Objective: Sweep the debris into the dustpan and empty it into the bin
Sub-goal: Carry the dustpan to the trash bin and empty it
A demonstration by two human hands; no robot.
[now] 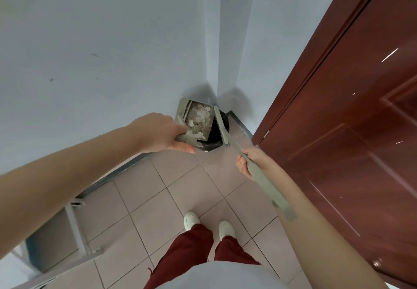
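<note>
Tipping the loaded dustpan over the bin in the corner
The left hand [162, 134] is gripping the dustpan [195, 117], debris [199, 117] piled inside, above the black bin [217, 139]; the right hand [250, 161] is clasping the brush [222, 125] beside it, and tilting off-centre is risking scraps spilling onto the tiles [180, 187]

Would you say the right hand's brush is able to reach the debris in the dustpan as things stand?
Probably yes: the brush in the right hand lies beside the dustpan, nothing between its bristles and the debris.
</note>
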